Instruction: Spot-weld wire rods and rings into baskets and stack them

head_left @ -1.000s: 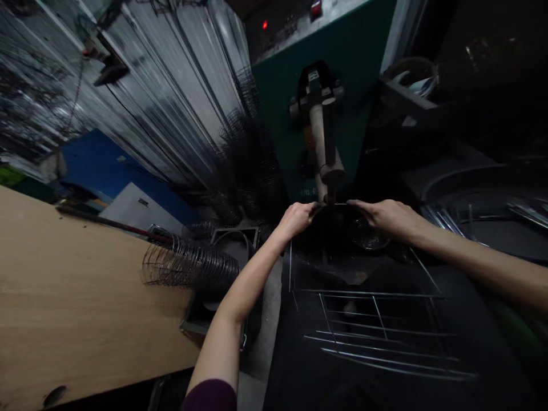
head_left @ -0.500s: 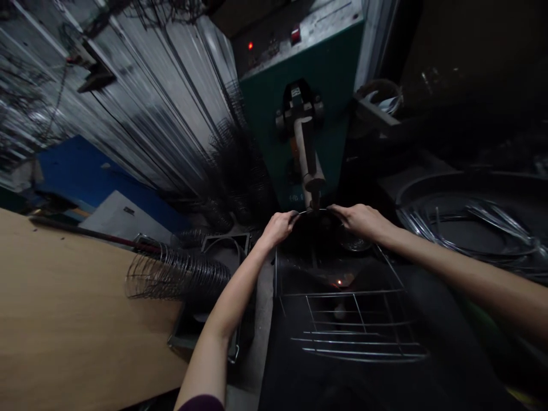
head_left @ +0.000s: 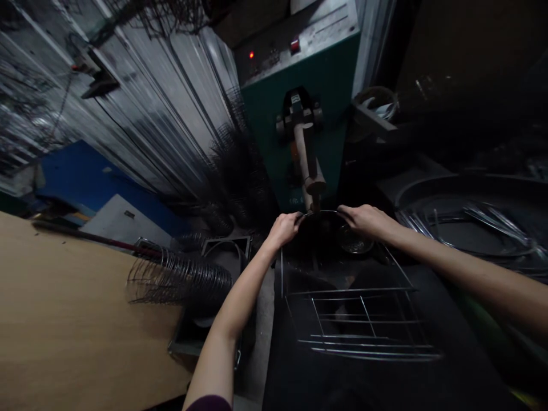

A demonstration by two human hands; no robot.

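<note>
Head view: I have both hands on a wire frame (head_left: 367,315), which spreads below them over a dark surface (head_left: 295,379); whether its lower part rests there I cannot tell. My left hand (head_left: 285,227) is pinched on its top wire (head_left: 323,212) at the 9 o'clock end, and my right hand (head_left: 363,220) at the 3 o'clock end, thumb and fingers clamped together on each side, with bare wire between. The frame's held end points to 12 o'clock, and its barred end points to 6, towards me. Its long bars run roughly from 9 to 3, while the side wires come down from my hands, the right one slanting towards 5. Foreshortening keeps me from telling which axis is longer. Taking the frame as the hub, a green machine (head_left: 338,74) stands at about 12, its blunt metal arm (head_left: 314,185) coming down right by the top wire; contact I cannot make out. A row of wire rings (head_left: 184,274) lies at 9, and a dark round tray (head_left: 428,185) sits at 2.
</note>
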